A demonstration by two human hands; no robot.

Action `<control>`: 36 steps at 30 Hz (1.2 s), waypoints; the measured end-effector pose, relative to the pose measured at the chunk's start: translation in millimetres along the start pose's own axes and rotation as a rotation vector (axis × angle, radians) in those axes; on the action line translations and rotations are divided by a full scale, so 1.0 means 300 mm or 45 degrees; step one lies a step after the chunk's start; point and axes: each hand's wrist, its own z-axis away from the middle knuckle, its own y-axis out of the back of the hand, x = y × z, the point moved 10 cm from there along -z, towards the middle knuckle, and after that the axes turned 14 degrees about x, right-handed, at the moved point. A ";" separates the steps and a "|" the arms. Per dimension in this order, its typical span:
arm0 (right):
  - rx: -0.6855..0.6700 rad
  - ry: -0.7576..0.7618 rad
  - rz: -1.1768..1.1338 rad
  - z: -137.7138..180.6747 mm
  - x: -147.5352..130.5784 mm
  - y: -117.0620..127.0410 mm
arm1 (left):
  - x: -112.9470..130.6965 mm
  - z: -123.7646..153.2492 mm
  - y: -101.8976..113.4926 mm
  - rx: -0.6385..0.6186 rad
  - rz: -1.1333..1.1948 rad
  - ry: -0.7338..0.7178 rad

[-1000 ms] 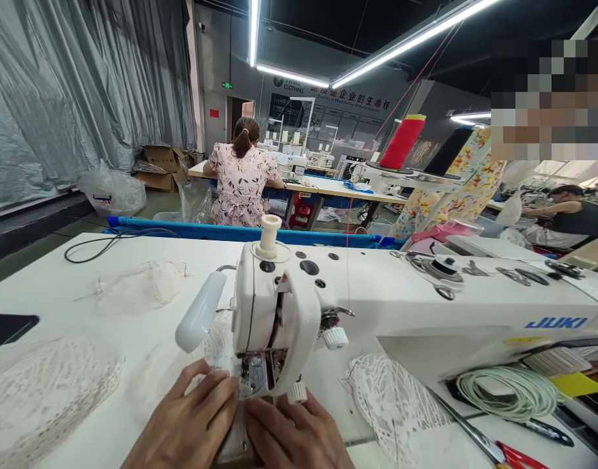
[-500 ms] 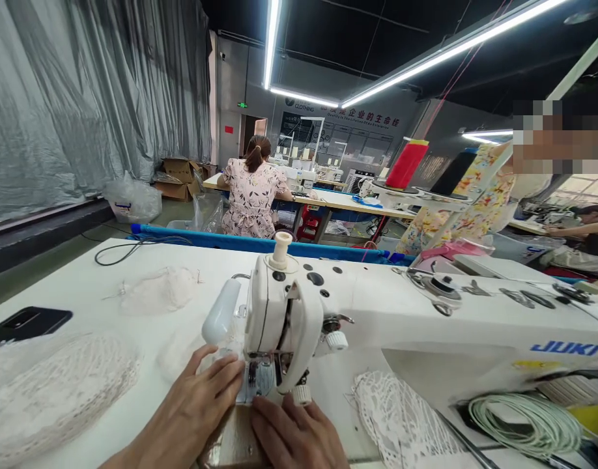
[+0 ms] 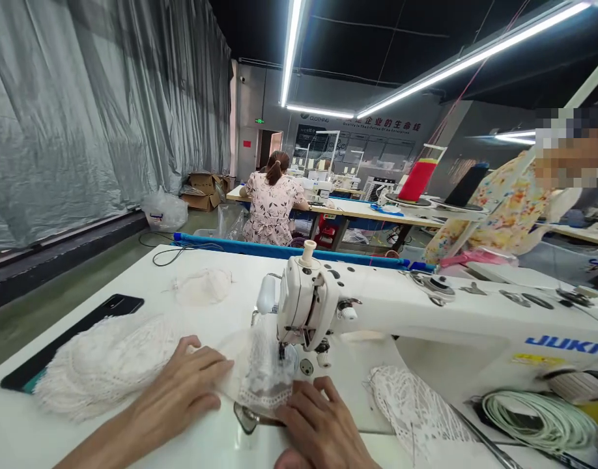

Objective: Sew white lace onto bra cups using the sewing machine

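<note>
A white JUKI sewing machine (image 3: 426, 312) stands on the white table (image 3: 133, 273). Under its needle lies a strip of white lace (image 3: 264, 381). My left hand (image 3: 182, 387) rests flat on the fabric left of the needle, fingers stretched out. My right hand (image 3: 321, 423) lies in front of the needle with its fingers pressing down the near edge of the lace. A pile of white lace (image 3: 103, 365) sits to the left of my left hand.
A black phone (image 3: 111, 305) lies at the table's left edge. More lace (image 3: 411, 410) and a coil of pale cord (image 3: 528, 413) lie right of the needle. A crumpled white piece (image 3: 204, 286) sits farther back. A person in a floral dress (image 3: 272, 208) works at another table.
The view has pulled back and up from the machine. Both hands have slid toward me, away from the presser foot, and the lace strip now shows in front of the needle.
</note>
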 end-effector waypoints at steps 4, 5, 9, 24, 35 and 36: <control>-0.052 -0.008 -0.020 -0.039 -0.082 -0.040 | 0.047 0.017 0.023 -0.027 0.109 0.055; -0.100 -0.011 -0.021 -0.047 -0.104 -0.065 | 0.070 0.027 0.026 -0.031 0.130 0.079; -0.340 -0.236 -0.211 -0.034 -0.147 -0.113 | 0.144 0.115 0.043 -0.207 0.264 0.322; -0.923 -1.424 -1.432 0.413 -0.400 0.039 | 0.519 0.527 -0.097 -0.516 1.739 1.483; -0.756 -1.494 -1.297 0.555 -0.437 0.002 | 0.557 0.618 -0.111 -0.746 1.186 1.331; -0.742 -1.425 -1.246 0.554 -0.437 0.009 | 0.560 0.619 -0.112 -0.751 1.154 1.314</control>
